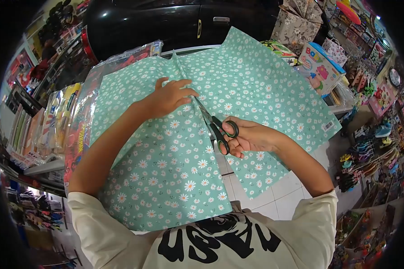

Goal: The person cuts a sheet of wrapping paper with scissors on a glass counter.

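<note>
A large green sheet of daisy-print wrapping paper (157,148) spreads over the table and hangs down toward my body. My right hand (244,136) grips a pair of black-handled scissors (217,127), thumb and fingers in the loops. The blades are parted around the paper, at the top of a long slit that runs down to the near edge. Just beyond the blade tips, my left hand (170,96) lies on the sheet with its fingers spread. A raised crease (178,65) runs through the paper above that hand. A barcode label (328,126) shows at the right corner.
Plastic-wrapped packs (83,121) lie under the sheet's left side. At the right stand a boxed baby toy (318,67) and a floral bag (296,22). A black car (166,22) is parked behind the table. Shelves of goods (372,148) line the right side.
</note>
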Motion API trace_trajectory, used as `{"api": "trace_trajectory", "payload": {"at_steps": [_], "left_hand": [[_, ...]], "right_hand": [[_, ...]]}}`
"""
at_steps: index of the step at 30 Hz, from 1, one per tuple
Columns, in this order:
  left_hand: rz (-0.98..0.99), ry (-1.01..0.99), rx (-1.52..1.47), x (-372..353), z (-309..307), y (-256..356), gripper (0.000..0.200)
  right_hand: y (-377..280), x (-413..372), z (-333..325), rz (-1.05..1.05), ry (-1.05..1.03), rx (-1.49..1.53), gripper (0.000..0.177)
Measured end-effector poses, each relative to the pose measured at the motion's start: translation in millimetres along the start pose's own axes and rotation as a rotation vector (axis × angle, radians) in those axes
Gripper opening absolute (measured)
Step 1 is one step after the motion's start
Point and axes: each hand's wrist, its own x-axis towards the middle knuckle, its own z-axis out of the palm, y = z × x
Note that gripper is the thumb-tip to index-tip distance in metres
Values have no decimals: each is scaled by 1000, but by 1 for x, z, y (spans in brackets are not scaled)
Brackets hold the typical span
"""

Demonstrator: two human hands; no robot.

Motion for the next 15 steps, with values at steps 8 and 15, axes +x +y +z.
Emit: {"api": "trace_trajectory", "payload": {"at_steps": [8, 15], "left_hand": [[168, 30, -15, 26, -14, -3, 22], [214, 10, -127, 39, -13, -5, 15]], "right_hand": [[6, -7, 8, 4, -5, 64, 66], [7, -22, 8, 8, 6, 79, 73]]}}
